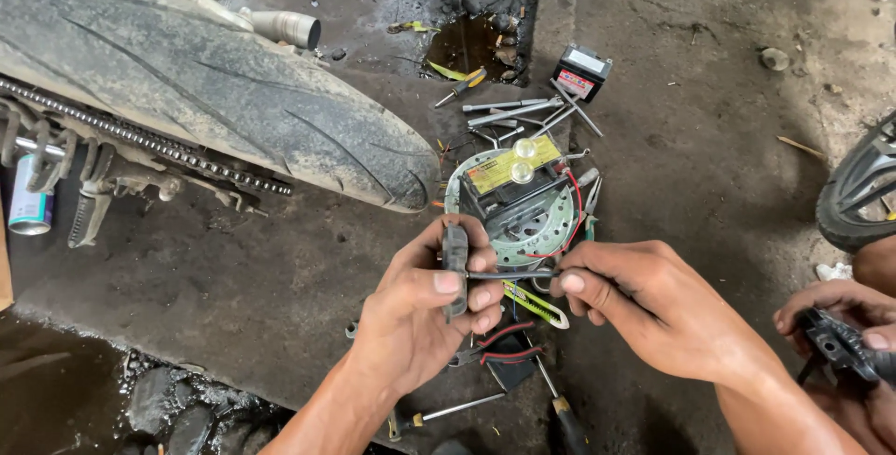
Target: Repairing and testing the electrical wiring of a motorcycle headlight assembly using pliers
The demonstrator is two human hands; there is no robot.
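My left hand [425, 310] grips a small dark flat part [455, 264], held upright between thumb and fingers. In my right hand [644, 306] is a thin metal rod tool [509, 275], pinched at one end, its tip reaching the dark part. Both hands hover over a perforated brake disc [541, 226] on the concrete floor. A black battery with a yellow label [509, 180] and red wires rests on that disc. Below my hands lie pliers with red handles [495, 348] and a screwdriver [560, 408].
A dusty motorcycle rear tyre [205, 82], chain [140, 138] and exhaust tip [285, 28] fill the upper left. Loose wrenches [523, 112] and a second small battery [581, 70] lie beyond the disc. Another person's hand [835, 324] holds a black part at right, near another tyre [854, 189].
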